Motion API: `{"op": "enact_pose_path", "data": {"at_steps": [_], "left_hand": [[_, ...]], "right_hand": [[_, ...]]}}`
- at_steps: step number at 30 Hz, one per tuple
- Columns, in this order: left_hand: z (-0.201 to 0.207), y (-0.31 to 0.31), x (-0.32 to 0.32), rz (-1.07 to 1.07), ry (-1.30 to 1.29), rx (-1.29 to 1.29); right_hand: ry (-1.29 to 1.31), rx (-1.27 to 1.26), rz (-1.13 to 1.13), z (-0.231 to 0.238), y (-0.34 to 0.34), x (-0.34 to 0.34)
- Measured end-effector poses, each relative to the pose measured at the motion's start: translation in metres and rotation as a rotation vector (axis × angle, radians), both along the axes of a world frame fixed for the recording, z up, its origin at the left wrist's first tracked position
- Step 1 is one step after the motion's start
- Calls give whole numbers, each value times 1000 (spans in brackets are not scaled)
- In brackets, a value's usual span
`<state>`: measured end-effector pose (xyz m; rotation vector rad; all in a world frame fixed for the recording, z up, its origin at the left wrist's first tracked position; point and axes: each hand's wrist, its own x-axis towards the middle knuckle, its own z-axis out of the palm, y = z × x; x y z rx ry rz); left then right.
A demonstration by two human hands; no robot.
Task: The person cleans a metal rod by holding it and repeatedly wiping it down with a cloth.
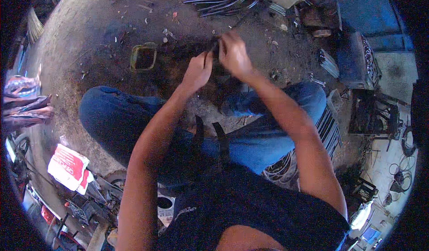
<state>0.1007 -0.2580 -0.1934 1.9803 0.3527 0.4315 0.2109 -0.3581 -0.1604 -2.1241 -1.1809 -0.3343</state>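
Observation:
I sit low over a dirt floor (89, 41) with my knees in blue jeans (116, 117) spread apart. Both hands meet in front of me over a small dark object (215, 50) that is mostly hidden between the fingers. My left hand (198, 70) curls against its left side. My right hand (233, 52) closes over its top and right side. What the dark piece is cannot be made out. A rectangular metal frame (144, 57) lies flat on the ground just left of my hands.
Bent dark metal rods (228, 1) lie at the top. A blue metal box (355, 61) and machine parts stand at the right. Grey strips (330, 128) sit beside my right knee. A red and white sack (68, 167) lies at lower left.

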Motion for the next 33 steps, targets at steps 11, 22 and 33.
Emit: {"op": "enact_pose_path", "data": {"at_steps": [11,22,33], "left_hand": [[1,11,1,15,142,-126],[1,3,-4,113,-50,-170],[-18,8,-1,125,-216,40]], "right_hand": [[169,-19,-124,6,11,14],[168,98,-16,-9,7,-34],[192,83,-37,1,10,-31]]}}
